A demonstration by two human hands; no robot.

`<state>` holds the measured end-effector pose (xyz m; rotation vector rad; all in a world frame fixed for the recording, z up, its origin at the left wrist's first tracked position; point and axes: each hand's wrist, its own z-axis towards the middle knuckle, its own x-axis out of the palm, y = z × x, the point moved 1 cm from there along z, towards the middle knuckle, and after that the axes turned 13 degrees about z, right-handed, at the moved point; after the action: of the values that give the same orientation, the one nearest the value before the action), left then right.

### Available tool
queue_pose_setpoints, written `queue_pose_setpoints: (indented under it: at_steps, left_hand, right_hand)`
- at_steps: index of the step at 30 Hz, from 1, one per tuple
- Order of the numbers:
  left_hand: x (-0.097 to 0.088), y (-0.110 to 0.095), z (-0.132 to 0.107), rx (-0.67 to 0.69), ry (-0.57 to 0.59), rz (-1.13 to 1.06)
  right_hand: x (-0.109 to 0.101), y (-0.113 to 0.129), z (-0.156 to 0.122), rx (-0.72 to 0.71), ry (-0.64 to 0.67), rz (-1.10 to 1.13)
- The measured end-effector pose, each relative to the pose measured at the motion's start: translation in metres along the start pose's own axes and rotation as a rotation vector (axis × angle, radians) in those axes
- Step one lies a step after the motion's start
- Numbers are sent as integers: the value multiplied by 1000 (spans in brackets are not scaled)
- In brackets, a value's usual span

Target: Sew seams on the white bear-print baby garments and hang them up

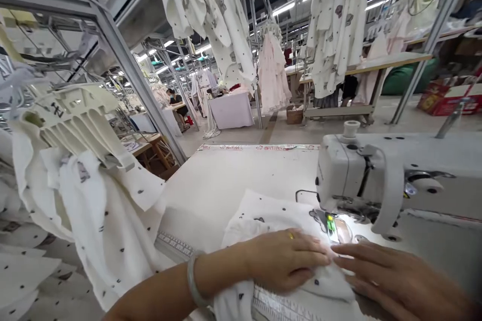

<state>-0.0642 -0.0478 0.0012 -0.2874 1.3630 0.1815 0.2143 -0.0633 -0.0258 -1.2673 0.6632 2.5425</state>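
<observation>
White printed fabric lies bunched on the sewing table, with one edge by the presser foot of the sewing machine. My left hand rests on this cloth, palm down, its fingers stretched toward the lit needle area. A bangle circles the left wrist. Close to the needle, my right hand has its fingers extended and slightly apart at the cloth's right edge. The fingertips of both hands nearly meet. A green and yellow part shows at the needle; the stitch point itself is hard to make out.
A measuring scale runs along the table. At the left, printed garment pieces hang from a cream clip hanger. More printed pieces hang overhead. A metal post rises at left; a person sits farther back.
</observation>
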Motion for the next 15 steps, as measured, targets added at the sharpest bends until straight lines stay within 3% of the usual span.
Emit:
queue_pose_setpoints:
  at_steps: [3,7,10,15]
  left_hand:
    - [1,3,4,23,-3,35]
    - [2,12,14,57,-18,92]
    - [3,19,22,78,-8,97]
    - [1,28,30,100,-30,72]
  right_hand:
    - [-4,3,9,-148,115,-117]
    - [-13,7,18,-258,85,-202]
    - [-19,7,23,-251,8,-251]
    - [-19,3,22,-173,-3,-249]
